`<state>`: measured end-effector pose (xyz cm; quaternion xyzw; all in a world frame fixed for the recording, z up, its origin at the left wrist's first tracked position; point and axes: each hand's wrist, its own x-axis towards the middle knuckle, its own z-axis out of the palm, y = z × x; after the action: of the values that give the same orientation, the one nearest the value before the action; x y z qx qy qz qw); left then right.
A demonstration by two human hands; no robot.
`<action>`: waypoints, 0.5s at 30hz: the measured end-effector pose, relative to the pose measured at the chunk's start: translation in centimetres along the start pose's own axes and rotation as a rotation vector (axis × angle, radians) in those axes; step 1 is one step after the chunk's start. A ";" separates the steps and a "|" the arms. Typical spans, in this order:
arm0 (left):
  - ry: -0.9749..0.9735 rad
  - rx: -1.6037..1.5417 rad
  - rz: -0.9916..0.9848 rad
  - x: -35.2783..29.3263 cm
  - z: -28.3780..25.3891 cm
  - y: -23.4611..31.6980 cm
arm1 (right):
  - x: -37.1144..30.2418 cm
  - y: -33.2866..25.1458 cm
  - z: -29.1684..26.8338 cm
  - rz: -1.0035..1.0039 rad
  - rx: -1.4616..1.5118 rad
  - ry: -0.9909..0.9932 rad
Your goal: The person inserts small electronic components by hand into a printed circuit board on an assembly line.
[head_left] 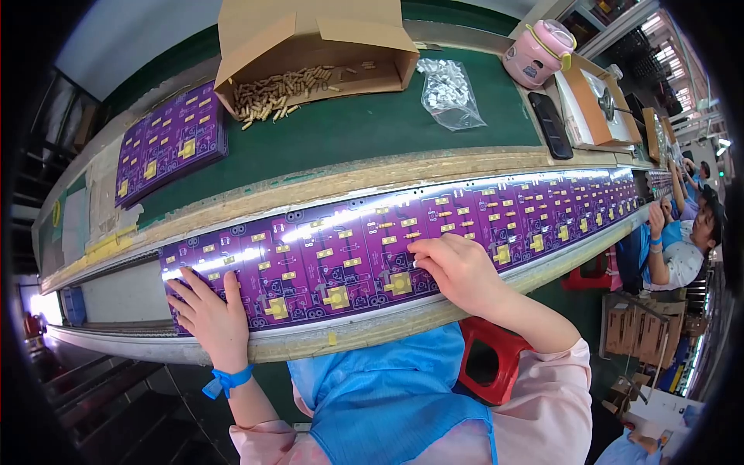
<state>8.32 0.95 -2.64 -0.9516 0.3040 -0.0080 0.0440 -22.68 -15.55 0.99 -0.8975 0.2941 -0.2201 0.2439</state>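
Observation:
A row of purple circuit boards (364,260) lies along a rail in front of me, with yellow block-shaped areas and small pads on them. My left hand (215,316) rests open on the leftmost board, fingers spread. Over a board right of the middle, my right hand (459,273) is closed in a pinch. A small white part (416,264) shows at its fingertips; its exact kind is too small to tell. Several thin tan cylindrical components (446,214) sit on the boards beyond that hand.
An open cardboard box (364,29) holds many tan cylindrical components. Beside it lies a clear bag of white parts (446,85). Stacked purple boards (172,139) stand at left. A phone (551,124) and pink container (539,53) are at right. Another person (686,252) works farther right.

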 end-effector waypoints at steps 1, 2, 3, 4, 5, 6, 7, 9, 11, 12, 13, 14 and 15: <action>-0.001 0.001 -0.002 0.0 0.0 -0.1 | 0.0 0.0 0.2 -0.001 0.001 -0.002; 0.000 0.004 -0.003 0.0 0.1 -0.1 | 0.0 0.1 0.4 -0.030 -0.037 -0.007; 0.001 0.007 -0.004 0.0 0.1 -0.2 | 0.0 0.2 0.5 -0.058 -0.076 -0.013; 0.000 0.008 -0.007 0.0 0.0 -0.2 | 0.1 0.0 0.4 -0.060 -0.075 -0.015; -0.004 0.003 -0.009 0.0 -0.1 -0.2 | 0.2 -0.3 0.1 -0.068 -0.089 -0.042; -0.007 -0.001 -0.010 0.0 -0.1 -0.2 | 0.3 -0.5 0.0 -0.076 -0.102 -0.069; -0.008 -0.001 -0.010 0.0 -0.1 -0.2 | 0.3 -0.4 0.2 -0.076 -0.103 -0.070; -0.007 -0.005 -0.006 0.1 0.1 -0.1 | 0.2 -0.1 0.6 -0.087 -0.047 -0.033; -0.010 -0.006 -0.011 0.1 0.0 -0.1 | -0.2 0.1 0.8 -0.089 -0.047 -0.022; -0.013 -0.007 -0.014 0.1 -0.1 -0.1 | -0.3 0.1 0.9 -0.090 -0.048 -0.009; -0.014 -0.007 -0.013 0.1 0.0 -0.1 | -0.5 -0.1 0.9 -0.088 -0.049 -0.010; -0.007 -0.008 -0.007 0.1 0.0 -0.1 | -0.8 -0.3 0.8 -0.128 -0.070 -0.026; 0.001 -0.011 -0.001 0.1 0.0 0.0 | -0.9 -0.6 0.7 -0.167 -0.091 -0.041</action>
<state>8.39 0.90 -2.66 -0.9520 0.3037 -0.0070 0.0387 -22.74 -14.32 0.53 -0.9334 0.2229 -0.2074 0.1898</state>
